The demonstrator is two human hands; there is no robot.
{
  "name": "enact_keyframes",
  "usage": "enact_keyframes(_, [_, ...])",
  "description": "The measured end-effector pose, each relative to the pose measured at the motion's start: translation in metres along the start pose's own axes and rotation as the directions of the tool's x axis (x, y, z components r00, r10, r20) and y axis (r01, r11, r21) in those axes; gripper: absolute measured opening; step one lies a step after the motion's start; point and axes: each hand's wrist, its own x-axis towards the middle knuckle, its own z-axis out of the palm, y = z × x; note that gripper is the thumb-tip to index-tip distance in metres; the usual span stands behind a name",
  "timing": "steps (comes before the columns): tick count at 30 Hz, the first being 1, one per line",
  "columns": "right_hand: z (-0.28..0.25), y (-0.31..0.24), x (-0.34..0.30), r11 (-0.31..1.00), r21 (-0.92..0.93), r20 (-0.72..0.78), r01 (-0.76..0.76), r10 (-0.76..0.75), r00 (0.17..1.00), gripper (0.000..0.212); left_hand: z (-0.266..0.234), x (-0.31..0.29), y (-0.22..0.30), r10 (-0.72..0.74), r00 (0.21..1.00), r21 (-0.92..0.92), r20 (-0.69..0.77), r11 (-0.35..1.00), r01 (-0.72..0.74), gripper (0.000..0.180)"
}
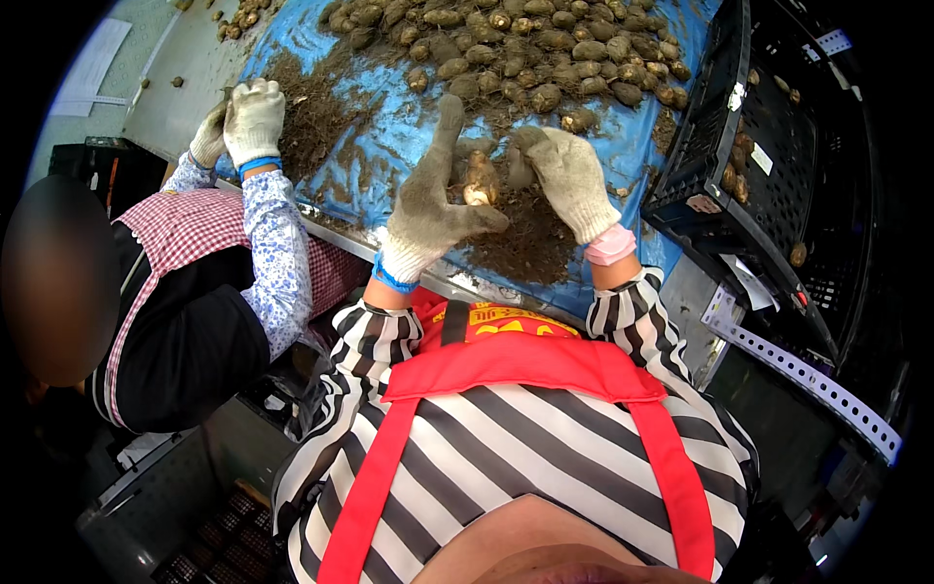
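Observation:
A small brown taro corm with a pale cut-looking end lies in the gap between my hands. My left hand, in a dirty white knitted glove, is open beside it, one finger stretched away from me and the thumb spread to the right. The gloved right hand is closed, its fingers bent toward the corm's right side; whatever is in them is hidden. Below the corm, dark soil and root fibres cover the blue sheet. Farther off is a large heap of taro corms.
On my left a co-worker's gloved hands are over the table edge. Black plastic crates stand at the right, some corms inside. A perforated metal strip runs along the lower right. Loose corms lie at the far left.

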Motion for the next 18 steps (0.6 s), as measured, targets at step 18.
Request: enact_keyframes(18, [-0.013, -0.024, -0.001, 0.982, 0.067, 0.023, -0.178, 0.177, 0.984, 0.031, 0.0, 0.001, 0.001, 0.011, 0.999, 0.049, 0.04, 0.999, -0.013, 0.144])
